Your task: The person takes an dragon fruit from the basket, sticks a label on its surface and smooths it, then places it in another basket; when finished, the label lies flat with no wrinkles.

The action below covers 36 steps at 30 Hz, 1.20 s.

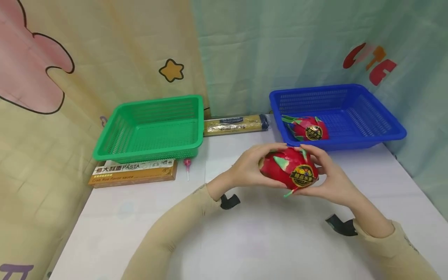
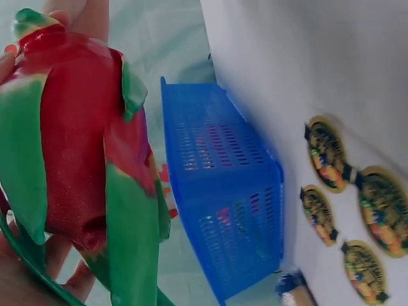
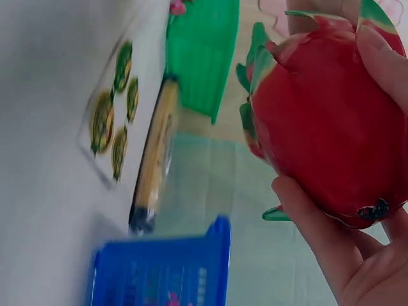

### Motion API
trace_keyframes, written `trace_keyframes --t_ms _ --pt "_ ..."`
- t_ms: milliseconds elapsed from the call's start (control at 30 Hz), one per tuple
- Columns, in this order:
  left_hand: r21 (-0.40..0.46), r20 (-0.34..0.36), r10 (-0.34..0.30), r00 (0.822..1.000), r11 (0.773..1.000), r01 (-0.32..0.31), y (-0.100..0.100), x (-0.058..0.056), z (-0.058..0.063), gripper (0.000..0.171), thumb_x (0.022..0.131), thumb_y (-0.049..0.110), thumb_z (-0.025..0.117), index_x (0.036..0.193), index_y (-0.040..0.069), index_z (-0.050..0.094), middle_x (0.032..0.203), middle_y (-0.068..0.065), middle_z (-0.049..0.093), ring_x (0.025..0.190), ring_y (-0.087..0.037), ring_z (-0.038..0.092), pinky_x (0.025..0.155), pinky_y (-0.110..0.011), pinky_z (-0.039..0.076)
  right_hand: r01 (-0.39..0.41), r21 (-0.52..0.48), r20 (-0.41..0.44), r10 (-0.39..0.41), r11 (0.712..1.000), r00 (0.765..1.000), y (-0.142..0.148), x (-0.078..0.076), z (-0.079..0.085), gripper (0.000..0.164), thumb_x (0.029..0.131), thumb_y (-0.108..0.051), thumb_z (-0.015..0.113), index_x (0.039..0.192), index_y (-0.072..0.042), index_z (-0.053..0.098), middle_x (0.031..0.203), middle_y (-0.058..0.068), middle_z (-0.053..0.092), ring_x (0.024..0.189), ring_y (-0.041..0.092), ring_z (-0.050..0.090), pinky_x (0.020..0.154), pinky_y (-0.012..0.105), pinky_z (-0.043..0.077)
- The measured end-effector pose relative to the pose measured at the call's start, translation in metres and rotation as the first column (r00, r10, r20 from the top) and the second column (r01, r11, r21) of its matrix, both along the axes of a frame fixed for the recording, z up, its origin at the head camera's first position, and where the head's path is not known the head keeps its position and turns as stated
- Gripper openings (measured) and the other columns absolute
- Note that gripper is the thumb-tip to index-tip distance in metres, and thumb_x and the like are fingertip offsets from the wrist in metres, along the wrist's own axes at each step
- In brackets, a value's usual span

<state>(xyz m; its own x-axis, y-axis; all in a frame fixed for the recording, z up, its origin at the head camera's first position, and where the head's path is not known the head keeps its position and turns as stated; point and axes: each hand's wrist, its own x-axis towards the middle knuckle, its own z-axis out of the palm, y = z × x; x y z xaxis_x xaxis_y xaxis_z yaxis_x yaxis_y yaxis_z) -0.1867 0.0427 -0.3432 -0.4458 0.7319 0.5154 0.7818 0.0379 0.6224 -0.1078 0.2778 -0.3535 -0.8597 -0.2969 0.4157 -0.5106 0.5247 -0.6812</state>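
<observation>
A red dragon fruit (image 1: 271, 168) with green-tipped scales and a round black-and-gold sticker (image 1: 302, 176) is held up between both hands. My left hand (image 1: 249, 168) grips its left end, thumb below and fingers over the top. On the other end my right hand (image 1: 334, 182) grips it the same way. In the left wrist view long green scales (image 2: 131, 236) stand out from the fruit; the right wrist view shows its smooth red side (image 3: 331, 121) and a dark spot at one end. A second dragon fruit (image 1: 308, 127), also stickered, lies in the blue basket (image 1: 364, 116) behind.
A green basket (image 1: 164, 136) stands at the back left, above a pasta box (image 1: 134, 177). Beside them lie a pink lollipop (image 1: 187, 162) and a pack of spaghetti (image 1: 234, 124). A sheet of several round stickers (image 3: 102, 121) lies on the white table (image 1: 245, 241).
</observation>
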Motion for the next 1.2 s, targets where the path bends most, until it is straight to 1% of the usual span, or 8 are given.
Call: trace_keyframes --t_ms 133,200,367,567,700,800,967,1200 --pt "0.037 -0.146 0.079 0.986 0.997 -0.074 0.022 -0.014 0.008 0.083 0.064 0.037 0.086 0.132 0.009 0.049 0.143 -0.007 0.041 0.13 -0.012 0.036 0.106 -0.031 0.027 0.049 -0.082 -0.084 -0.056 0.995 0.995 0.026 -0.008 0.008 0.112 0.048 0.015 0.086 0.142 -0.004 0.028 0.136 -0.003 0.042 0.11 0.005 0.049 0.074 0.013 0.044" --pt "0.078 -0.145 0.144 0.979 0.988 -0.134 0.031 -0.02 0.009 0.079 0.065 0.037 0.086 0.131 0.01 0.052 0.146 -0.007 0.036 0.134 -0.013 0.03 0.109 -0.035 0.022 0.067 -0.161 -0.129 -0.089 0.985 0.988 0.041 -0.013 0.014 0.109 0.05 0.019 0.083 0.141 -0.001 0.027 0.137 0.003 0.043 0.112 0.01 0.049 0.078 0.012 0.045" --pt "0.1 0.083 0.281 0.956 0.952 -0.288 0.045 -0.031 -0.002 0.062 0.073 0.03 0.081 0.127 0.016 0.056 0.151 0.001 0.026 0.138 -0.009 0.018 0.108 -0.04 0.024 0.226 -0.259 -0.156 -0.272 0.939 0.95 0.077 -0.028 0.031 0.096 0.061 0.024 0.073 0.14 -0.005 0.025 0.136 0.007 0.042 0.117 0.018 0.046 0.08 0.011 0.045" --pt "-0.003 0.324 0.333 0.886 0.936 -0.351 0.057 -0.045 -0.026 0.05 0.085 0.032 0.069 0.13 0.018 0.053 0.153 -0.002 0.023 0.139 -0.017 0.02 0.105 -0.046 0.029 0.527 -0.227 0.028 -0.535 0.819 0.844 0.116 -0.055 0.037 0.092 0.073 0.006 0.075 0.139 -0.027 0.02 0.136 -0.006 0.029 0.124 0.016 0.037 0.091 0.018 0.042" --pt "-0.063 0.44 0.356 0.824 0.928 -0.367 0.065 -0.053 -0.041 0.047 0.089 0.033 0.064 0.132 0.018 0.052 0.153 -0.008 0.024 0.137 -0.02 0.026 0.106 -0.046 0.029 0.626 -0.142 0.15 -0.609 0.767 0.779 0.135 -0.072 0.03 0.089 0.078 -0.015 0.076 0.137 -0.036 0.012 0.138 -0.006 0.02 0.134 0.02 0.026 0.104 0.031 0.033" --pt "-0.067 0.487 0.366 0.793 0.921 -0.384 0.069 -0.058 -0.05 0.044 0.09 0.032 0.063 0.131 0.016 0.054 0.151 -0.006 0.028 0.133 -0.02 0.035 0.105 -0.044 0.031 0.644 -0.066 0.181 -0.626 0.762 0.759 0.144 -0.086 0.022 0.088 0.08 -0.025 0.074 0.137 -0.037 0.008 0.142 0.002 0.016 0.138 0.023 0.018 0.108 0.039 0.028" --pt "-0.033 0.554 0.348 0.757 0.917 -0.398 0.071 -0.065 -0.062 0.04 0.09 0.031 0.064 0.127 0.016 0.058 0.14 0.001 0.045 0.124 -0.026 0.044 0.1 -0.04 0.037 0.612 0.036 0.187 -0.607 0.79 0.772 0.153 -0.11 0.011 0.093 0.078 -0.03 0.076 0.138 -0.026 0.005 0.144 0.016 0.01 0.138 0.031 0.009 0.108 0.052 0.02" --pt "-0.012 0.56 0.339 0.756 0.915 -0.402 0.07 -0.066 -0.063 0.04 0.088 0.03 0.066 0.125 0.015 0.06 0.13 0.002 0.054 0.118 -0.027 0.049 0.091 -0.032 0.042 0.551 0.228 0.232 -0.594 0.803 0.77 0.157 -0.13 0.001 0.102 0.076 -0.038 0.076 0.139 -0.009 0.001 0.142 0.025 0.009 0.125 0.052 0.022 0.098 0.064 0.025"
